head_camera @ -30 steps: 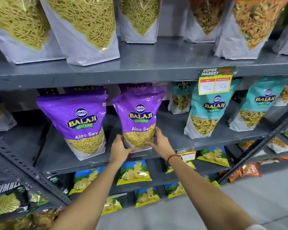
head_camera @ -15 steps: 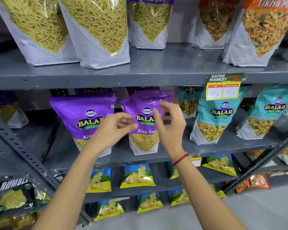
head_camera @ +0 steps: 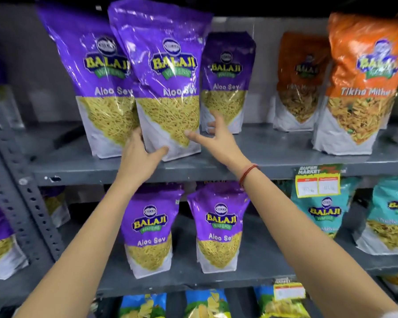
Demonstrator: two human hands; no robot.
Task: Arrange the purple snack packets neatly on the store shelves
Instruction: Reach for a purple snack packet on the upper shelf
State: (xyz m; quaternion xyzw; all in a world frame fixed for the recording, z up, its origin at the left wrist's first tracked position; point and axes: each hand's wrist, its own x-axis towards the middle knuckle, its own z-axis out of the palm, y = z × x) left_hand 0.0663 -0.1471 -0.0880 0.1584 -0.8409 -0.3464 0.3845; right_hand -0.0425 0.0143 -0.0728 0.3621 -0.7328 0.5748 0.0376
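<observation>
I hold the large purple plastic packet of Aloo Sev (head_camera: 163, 88) at its white bottom part, on the upper grey metal shelf (head_camera: 262, 154). My left hand (head_camera: 138, 157) presses its lower left side, thumb on the front. My right hand (head_camera: 216, 138) has the fingers spread apart, the thumb tip touching the packet's lower right front. The packet stands a little tilted, overlapping a second purple packet (head_camera: 97, 88) on its left. A smaller purple packet (head_camera: 228, 76) stands behind, to the right.

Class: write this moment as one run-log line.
stage: straightening upper shelf | left hand: on front Aloo Sev packet base | right hand: open, thumb touching packet | packet: tilted
</observation>
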